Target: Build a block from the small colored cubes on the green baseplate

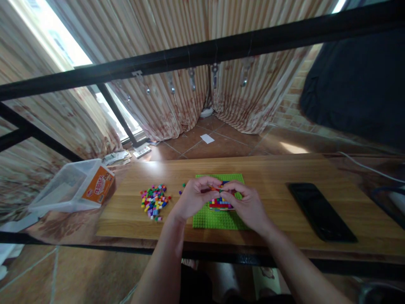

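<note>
A green studded baseplate [202, 221] lies on the wooden tabletop, bearing a low block of multicoloured toy building bricks [221, 204]. My left hand [198, 196] is over its left part, fingers closed in a pinch at the top of the bricks. From the other side my right hand [247, 207] comes in, its thumb and fingers pinched together close to the left fingertips. Small orange and red bits show between the fingertips, too small to tell whether they are held or part of the block. The hands cover much of the block's back and sides.
Loose small bricks [155, 202] form a pile left of the baseplate, with a few strays nearby. A black phone [321, 211] lies at the right. At the far left stands a clear plastic bin [66, 190] with an orange label. A black metal bar [177, 57] with hanging clips crosses ahead.
</note>
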Motion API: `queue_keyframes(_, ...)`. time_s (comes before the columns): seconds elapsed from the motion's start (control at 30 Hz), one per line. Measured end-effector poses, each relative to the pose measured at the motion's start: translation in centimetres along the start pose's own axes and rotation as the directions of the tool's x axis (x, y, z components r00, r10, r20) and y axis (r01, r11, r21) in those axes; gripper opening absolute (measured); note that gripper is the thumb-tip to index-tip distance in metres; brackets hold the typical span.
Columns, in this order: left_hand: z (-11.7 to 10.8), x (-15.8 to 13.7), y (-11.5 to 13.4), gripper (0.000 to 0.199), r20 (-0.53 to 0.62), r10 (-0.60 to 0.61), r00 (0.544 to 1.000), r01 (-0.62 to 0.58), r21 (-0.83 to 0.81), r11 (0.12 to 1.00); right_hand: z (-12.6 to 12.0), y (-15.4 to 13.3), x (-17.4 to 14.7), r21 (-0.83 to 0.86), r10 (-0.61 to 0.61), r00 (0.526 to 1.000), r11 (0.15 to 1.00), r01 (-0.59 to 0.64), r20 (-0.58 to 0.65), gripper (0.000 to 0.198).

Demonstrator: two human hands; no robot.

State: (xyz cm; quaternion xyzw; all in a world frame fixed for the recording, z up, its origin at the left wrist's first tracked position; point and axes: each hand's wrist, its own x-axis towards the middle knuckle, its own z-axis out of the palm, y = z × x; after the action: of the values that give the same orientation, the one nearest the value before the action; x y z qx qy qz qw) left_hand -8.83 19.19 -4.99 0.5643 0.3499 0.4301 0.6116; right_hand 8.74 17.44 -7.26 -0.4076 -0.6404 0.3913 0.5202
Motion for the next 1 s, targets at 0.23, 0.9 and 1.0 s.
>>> queue_keyframes(0.23, 0.0, -0.2, 0.4, 0.027, -0.002, -0.021, 1.000, 0.021, -0.059, 0.998, -0.8, 0.2, 0.2, 0.069, 0.066, 0.997, 0.995, -0.069, 0.034, 0.010)
queue_keyframes(0.9, -1.6, 0.1, -1.5, 0.016, -0.271, -0.030, 0.962, 0.135, 0.377, 0.916, -2.1, 1.8, 0.3, -0.397, 0.052, 0.992, 0.913, -0.093, -0.115, 0.025)
queue_keyframes(1.0, -1.5, 0.1, -1.8, 0.018, -0.257, -0.012, 0.966, 0.125, 0.426, 0.896, -1.6, 1.8, 0.4, -0.368, 0.004, 0.993, 0.929, -0.048, -0.121, 0.023)
